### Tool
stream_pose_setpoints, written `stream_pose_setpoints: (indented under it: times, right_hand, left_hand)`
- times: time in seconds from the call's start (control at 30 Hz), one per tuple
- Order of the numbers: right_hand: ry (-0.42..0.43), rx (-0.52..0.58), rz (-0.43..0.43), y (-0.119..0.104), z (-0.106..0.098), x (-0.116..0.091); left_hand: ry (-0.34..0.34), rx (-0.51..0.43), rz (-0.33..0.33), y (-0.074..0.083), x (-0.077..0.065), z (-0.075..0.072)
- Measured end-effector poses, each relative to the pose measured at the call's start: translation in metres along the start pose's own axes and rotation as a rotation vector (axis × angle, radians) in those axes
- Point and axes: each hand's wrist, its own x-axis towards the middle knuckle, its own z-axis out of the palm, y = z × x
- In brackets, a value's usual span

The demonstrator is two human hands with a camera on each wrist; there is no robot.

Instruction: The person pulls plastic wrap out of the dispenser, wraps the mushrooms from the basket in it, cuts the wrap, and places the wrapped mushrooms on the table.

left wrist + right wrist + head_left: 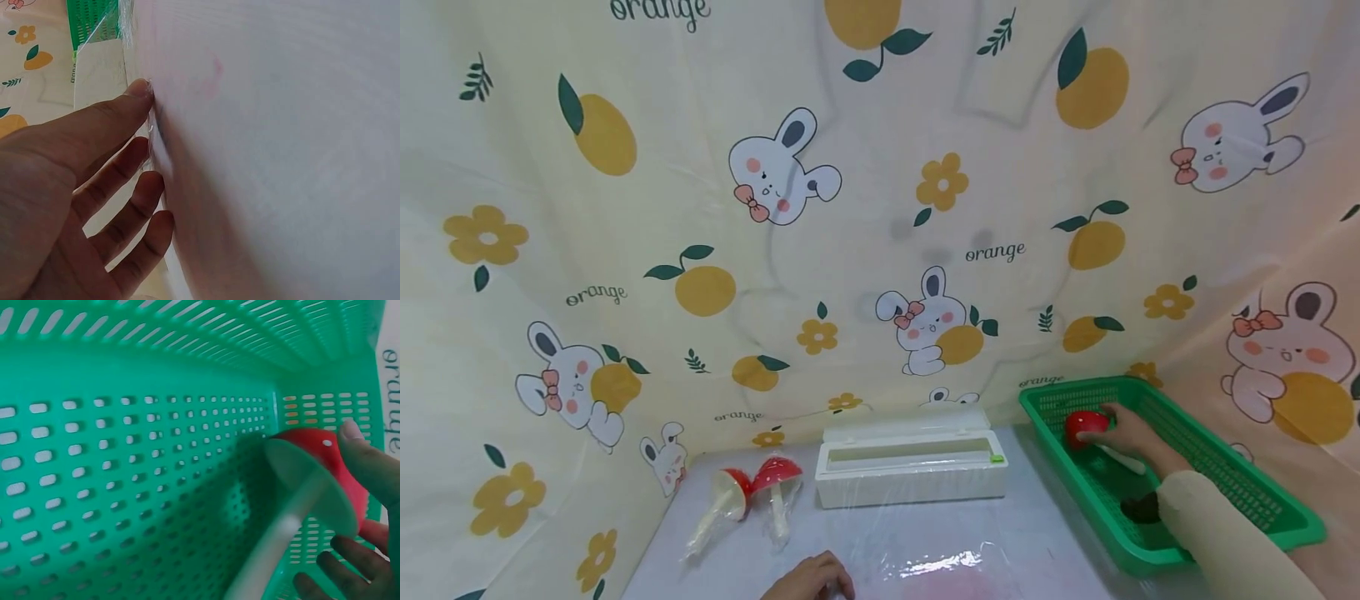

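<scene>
In the green basket [1101, 521], my right hand [1123, 437] grips a toy mushroom by its red cap [1086, 427]. Its pale stem [275, 550] points away from the fingers in the right wrist view. Low in the head view, my left hand [812, 577] rests on the white tabletop, fingers loosely bent. The left wrist view shows its thumb [115, 115] and fingertips touching the surface beside an edge of clear plastic film [150, 134]. Glossy film [951, 562] lies on the table to the right of this hand.
Two red-capped mushrooms [777, 475] in clear wrap lie at the left. Behind the film stands a white cling film box [913, 490], its lid raised and a green slider at its right end. A dark brown object [1141, 507] lies in the basket. Printed cloth hangs behind.
</scene>
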Motion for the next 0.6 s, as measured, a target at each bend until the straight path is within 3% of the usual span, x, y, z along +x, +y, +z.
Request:
stream_pose_setpoints:
  times: [0.27, 0.43, 0.6]
  right_hand:
    - [0.043, -0.028, -0.020, 0.008, 0.003, 0.001]
    - [0.075, -0.088, 0.005, 0.000, -0.002, -0.002]
    - [0.168, -0.108, 0.021, -0.012, -0.005, -0.001]
  left_hand:
    - [0.000, -0.013, -0.030, 0.002, 0.001, 0.000]
    - [0.002, -0.015, -0.010, 0.001, 0.001, 0.000]
    - [0.007, -0.020, -0.029, 0.001, 0.001, 0.001]
